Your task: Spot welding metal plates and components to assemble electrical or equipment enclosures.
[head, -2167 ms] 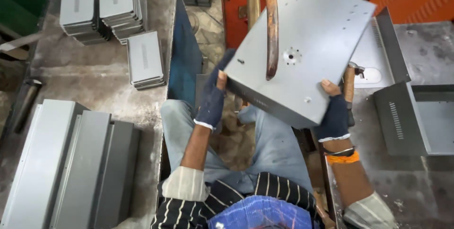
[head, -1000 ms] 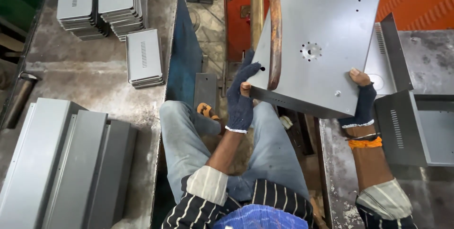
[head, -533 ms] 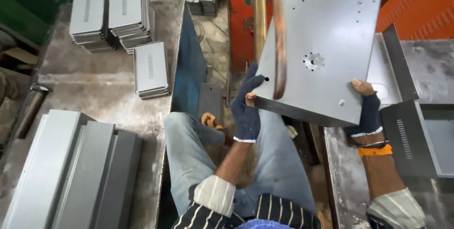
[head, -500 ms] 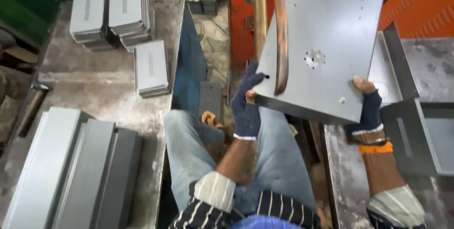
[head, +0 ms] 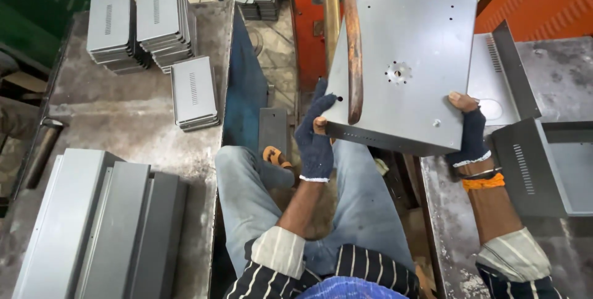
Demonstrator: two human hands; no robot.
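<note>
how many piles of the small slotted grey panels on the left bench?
3. Two tall stacks sit side by side at the bench's far end; a shorter stack lies nearer, by the bench's right edge. Further similar piles on the floor beyond are partly hidden.

Hands: I see a dark knit glove on my left hand (head: 315, 144); fingerless one on my right hand (head: 469, 135)
Wrist: orange band
Sleeves: striped, cuffs rolled
Legs: faded jeans

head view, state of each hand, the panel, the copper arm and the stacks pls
left hand: gloved, gripping the panel's near left corner
right hand: gloved, gripping its near right corner
grey metal panel: held up, tilted
copper arm: over the panel, tip on its surface
small grey covers: stacked on the left table
</note>
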